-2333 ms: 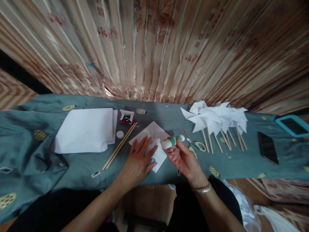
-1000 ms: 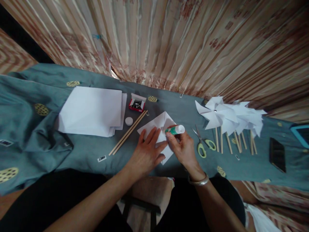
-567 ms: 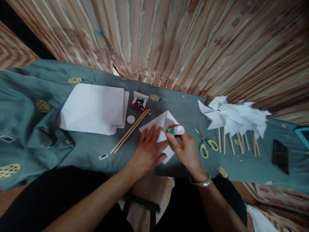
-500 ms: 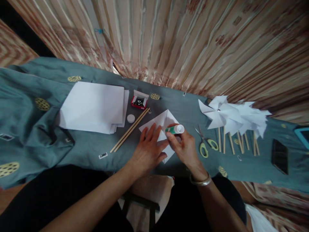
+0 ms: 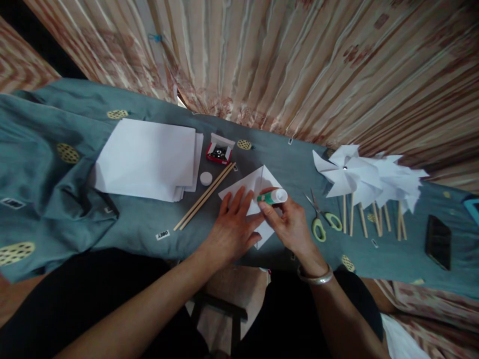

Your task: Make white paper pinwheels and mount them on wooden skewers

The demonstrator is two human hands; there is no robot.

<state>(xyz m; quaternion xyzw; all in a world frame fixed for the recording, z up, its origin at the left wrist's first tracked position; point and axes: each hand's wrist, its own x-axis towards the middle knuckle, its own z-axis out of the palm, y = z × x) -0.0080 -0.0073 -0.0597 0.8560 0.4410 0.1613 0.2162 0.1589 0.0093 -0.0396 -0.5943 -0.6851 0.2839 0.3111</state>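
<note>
A white paper square, cut along lines toward its middle, lies with one corner pointing away from me. My left hand rests on it, fingers spread and pressing it to the cloth. In my right hand is a green and white glue stick, held tilted over the paper near its centre. The glue tip is hidden, so whether it touches the paper cannot be told. A round white cap and two wooden sticks lie left of the paper.
Left is a stack of white paper; behind the sticks, an open red box of small dark metal pieces. Green-handled scissors, several paper pinwheels and a dark phone lie right. A pleated curtain hangs behind.
The whole view has shifted slightly. Both hands keep nearly the same place on the paper, and the glue stick has barely moved.
</note>
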